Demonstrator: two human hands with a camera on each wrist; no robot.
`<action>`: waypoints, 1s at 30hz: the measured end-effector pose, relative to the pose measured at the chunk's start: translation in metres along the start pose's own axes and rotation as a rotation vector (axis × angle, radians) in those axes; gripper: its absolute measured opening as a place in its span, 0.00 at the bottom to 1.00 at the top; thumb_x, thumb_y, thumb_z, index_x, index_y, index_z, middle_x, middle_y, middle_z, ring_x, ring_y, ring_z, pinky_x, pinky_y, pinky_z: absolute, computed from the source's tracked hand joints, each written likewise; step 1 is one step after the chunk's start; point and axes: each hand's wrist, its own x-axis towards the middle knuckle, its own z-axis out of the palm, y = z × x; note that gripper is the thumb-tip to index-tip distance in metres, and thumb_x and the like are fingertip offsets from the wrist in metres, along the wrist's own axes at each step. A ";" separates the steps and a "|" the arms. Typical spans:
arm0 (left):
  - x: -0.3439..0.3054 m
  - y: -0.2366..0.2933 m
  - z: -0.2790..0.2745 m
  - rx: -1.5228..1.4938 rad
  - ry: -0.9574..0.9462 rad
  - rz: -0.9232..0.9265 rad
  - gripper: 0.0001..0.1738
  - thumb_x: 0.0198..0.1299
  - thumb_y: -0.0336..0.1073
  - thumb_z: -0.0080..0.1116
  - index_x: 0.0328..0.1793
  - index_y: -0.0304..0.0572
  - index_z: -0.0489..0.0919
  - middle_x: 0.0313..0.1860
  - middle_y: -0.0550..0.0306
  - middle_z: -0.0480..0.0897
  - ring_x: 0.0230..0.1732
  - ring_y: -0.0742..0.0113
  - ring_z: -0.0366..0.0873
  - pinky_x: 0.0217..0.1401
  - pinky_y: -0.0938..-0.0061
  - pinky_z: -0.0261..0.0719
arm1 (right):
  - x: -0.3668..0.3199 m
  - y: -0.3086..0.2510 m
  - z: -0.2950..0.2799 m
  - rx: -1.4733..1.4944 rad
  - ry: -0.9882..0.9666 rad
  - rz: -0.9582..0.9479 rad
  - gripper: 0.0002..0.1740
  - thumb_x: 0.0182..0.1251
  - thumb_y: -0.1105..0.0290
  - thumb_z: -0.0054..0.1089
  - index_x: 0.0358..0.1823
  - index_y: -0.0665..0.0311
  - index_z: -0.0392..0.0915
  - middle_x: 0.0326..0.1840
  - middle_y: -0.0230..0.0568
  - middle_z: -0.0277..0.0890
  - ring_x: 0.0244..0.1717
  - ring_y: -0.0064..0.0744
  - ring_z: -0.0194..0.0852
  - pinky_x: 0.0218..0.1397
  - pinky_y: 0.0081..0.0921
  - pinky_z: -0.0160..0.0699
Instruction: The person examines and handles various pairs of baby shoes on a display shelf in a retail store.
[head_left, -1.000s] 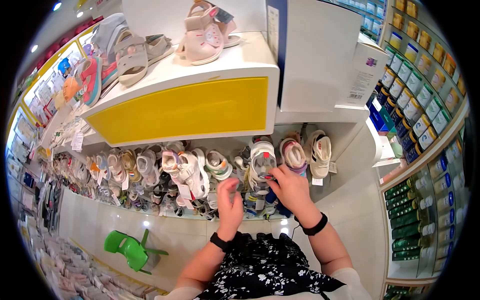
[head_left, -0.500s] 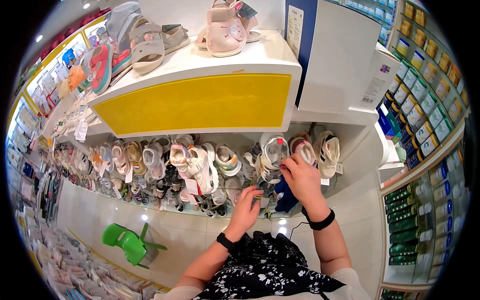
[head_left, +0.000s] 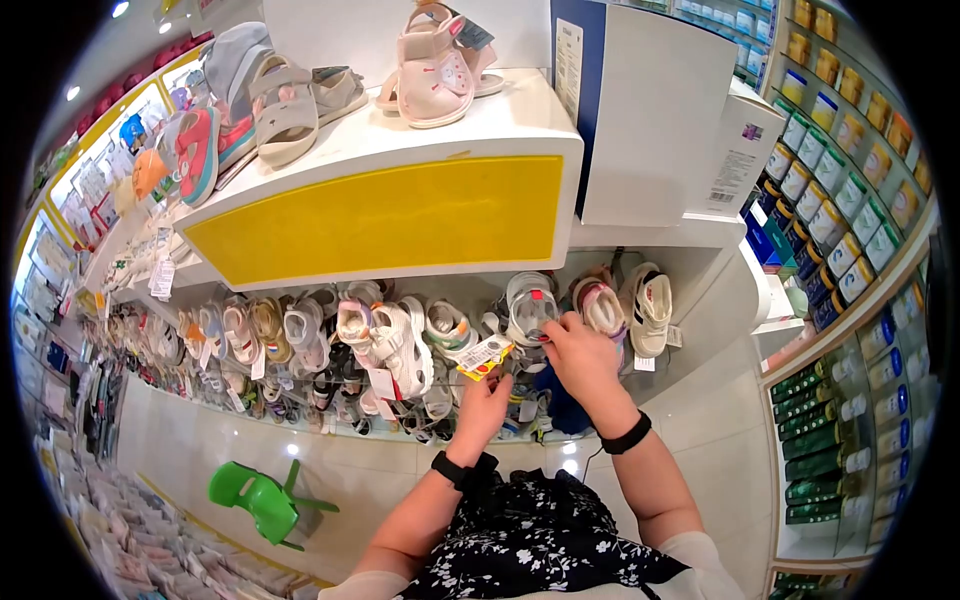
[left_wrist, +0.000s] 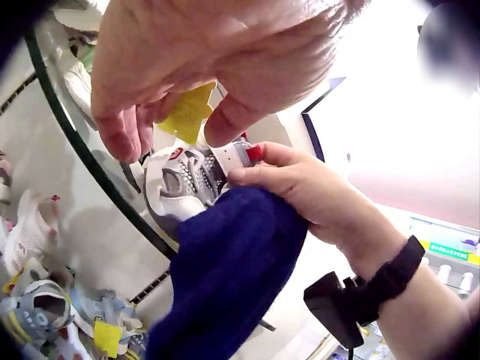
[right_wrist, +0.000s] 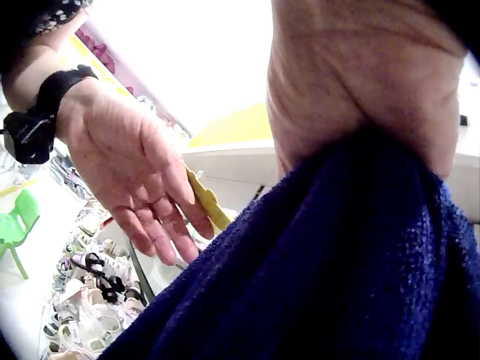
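Sandals [head_left: 390,340] packed tight along the glass shelf [left_wrist: 75,150], barely a gap between them. Yellow ledge [head_left: 380,215] overhangs close above; open floor [head_left: 700,410] lies below, right.

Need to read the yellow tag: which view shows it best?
The head view: the yellow tag faces the camera, pinched by the left hand. Left wrist shows the tag half hidden by that hand; right wrist, only its edge.

Nubby dark-blue terry cloth [right_wrist: 337,270], smooth yellow paper tag [head_left: 485,357], shiny green plastic chair [head_left: 255,495]
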 end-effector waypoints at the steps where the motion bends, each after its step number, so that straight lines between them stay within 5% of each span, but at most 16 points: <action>1: 0.000 -0.002 0.002 -0.034 -0.028 0.004 0.26 0.64 0.34 0.57 0.65 0.28 0.68 0.62 0.41 0.73 0.58 0.58 0.74 0.60 0.69 0.73 | 0.001 0.000 0.005 -0.001 0.005 0.004 0.12 0.56 0.67 0.65 0.42 0.51 0.79 0.35 0.34 0.73 0.32 0.41 0.79 0.31 0.35 0.78; 4: -0.005 -0.007 0.009 -0.002 0.033 0.141 0.31 0.64 0.33 0.57 0.71 0.31 0.62 0.61 0.41 0.73 0.58 0.56 0.74 0.60 0.67 0.73 | 0.001 -0.001 0.013 0.017 0.000 0.071 0.18 0.56 0.67 0.65 0.49 0.49 0.77 0.37 0.35 0.73 0.32 0.42 0.79 0.30 0.37 0.79; 6: -0.008 -0.008 0.009 0.009 -0.003 0.123 0.35 0.64 0.33 0.57 0.74 0.33 0.57 0.63 0.40 0.71 0.61 0.55 0.72 0.63 0.66 0.72 | -0.002 -0.003 0.003 0.053 -0.050 0.088 0.30 0.57 0.66 0.65 0.63 0.49 0.68 0.40 0.39 0.74 0.34 0.47 0.79 0.33 0.39 0.79; 14: -0.008 -0.005 0.011 0.046 -0.065 0.102 0.36 0.63 0.28 0.56 0.76 0.39 0.56 0.66 0.42 0.68 0.64 0.56 0.69 0.67 0.64 0.69 | -0.048 0.031 -0.050 0.260 0.199 0.365 0.21 0.60 0.65 0.65 0.55 0.52 0.74 0.39 0.37 0.80 0.37 0.40 0.81 0.37 0.35 0.79; 19: -0.016 0.008 0.025 0.012 -0.001 0.103 0.37 0.61 0.28 0.58 0.75 0.36 0.55 0.64 0.40 0.68 0.60 0.55 0.71 0.64 0.63 0.71 | -0.045 0.094 -0.072 0.068 0.040 0.615 0.23 0.60 0.65 0.64 0.58 0.48 0.74 0.40 0.41 0.80 0.39 0.46 0.81 0.40 0.41 0.78; 30: -0.031 -0.001 0.031 0.066 0.107 0.182 0.33 0.59 0.25 0.58 0.71 0.36 0.61 0.61 0.46 0.64 0.55 0.59 0.74 0.59 0.68 0.76 | -0.052 0.148 -0.068 -0.083 0.018 0.321 0.06 0.62 0.67 0.58 0.40 0.51 0.77 0.37 0.36 0.76 0.36 0.47 0.79 0.35 0.44 0.75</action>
